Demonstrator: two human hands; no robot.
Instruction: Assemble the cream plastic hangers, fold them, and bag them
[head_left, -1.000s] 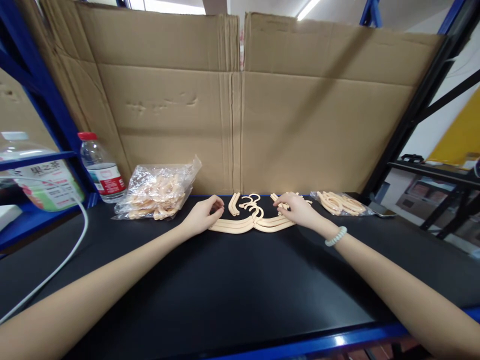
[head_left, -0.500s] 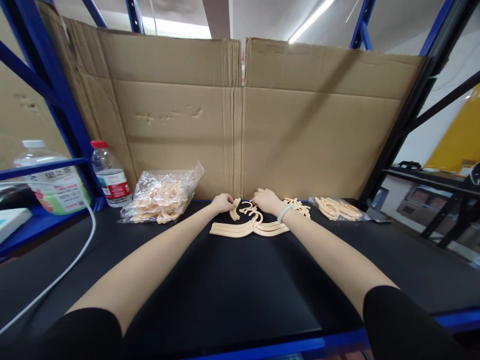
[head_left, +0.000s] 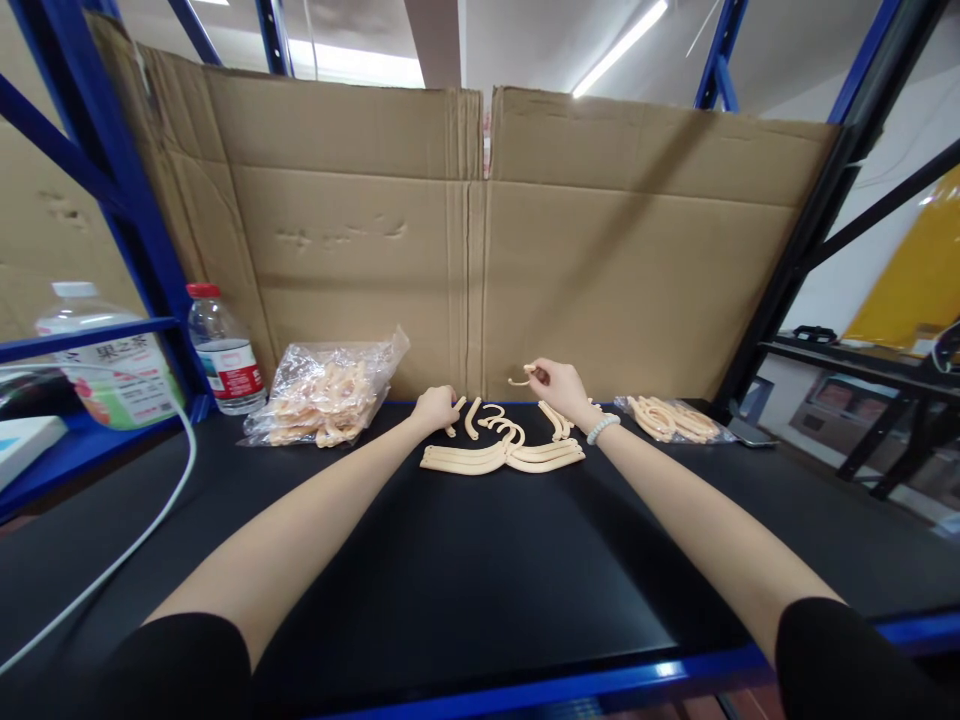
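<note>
In the head view my right hand [head_left: 561,388], with a beaded bracelet at the wrist, is raised above the table and pinches a small beige hook [head_left: 519,381]. My left hand [head_left: 435,409] is low at the back of the table, its fingers closed on a short beige strip [head_left: 454,418]. Beside it lies another short curved strip [head_left: 472,418]. Several loose beige hooks [head_left: 501,420] are in the middle. In front of them, long curved beige arms [head_left: 465,459] lie stacked in two wings. More short strips [head_left: 555,420] are under my right hand.
A clear bag of beige parts [head_left: 326,395] is at the left, a flatter bag [head_left: 671,418] at the right with a dark flat device [head_left: 752,434] by it. Bottles [head_left: 225,350] and a white cable [head_left: 176,485] are at the left. A cardboard wall [head_left: 360,230] stands behind.
My right hand has risen from the table with a hook and moved right, uncovering short strips. My left hand has shifted slightly left, with a short strip at its fingers.
</note>
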